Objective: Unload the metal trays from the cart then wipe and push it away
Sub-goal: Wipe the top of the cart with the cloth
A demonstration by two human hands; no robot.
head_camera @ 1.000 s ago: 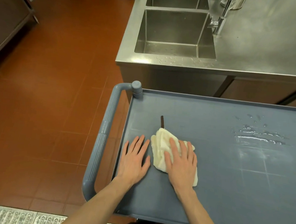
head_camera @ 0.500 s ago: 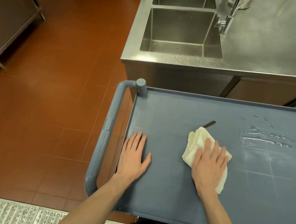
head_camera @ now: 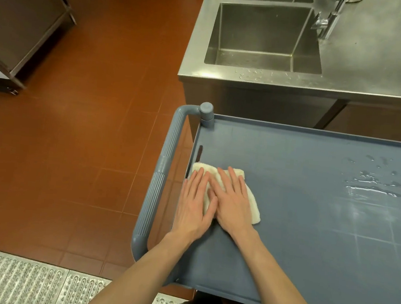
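The grey-blue cart (head_camera: 309,235) fills the lower right, its ribbed handle (head_camera: 160,179) on the left side. A cream cloth (head_camera: 251,203) lies flat on the cart top near the left rim, a dark tag (head_camera: 199,151) sticking out beyond it. My right hand (head_camera: 232,201) presses flat on the cloth, fingers spread. My left hand (head_camera: 195,205) lies flat beside it at the cart's left edge, its fingertips overlapping the cloth. A patch of water drops (head_camera: 382,186) shines on the right of the cart top. No metal trays are in view.
A stainless steel counter (head_camera: 374,70) with a deep sink basin (head_camera: 264,38) and a faucet (head_camera: 330,17) stands right behind the cart. Red floor tiles spread to the left, with a steel cabinet (head_camera: 23,19) at far left and a metal floor grate (head_camera: 30,282) at the bottom.
My right hand has swept the cloth from the middle of the cart top back left to the rim, meeting my left hand, which stayed flat near the left edge.
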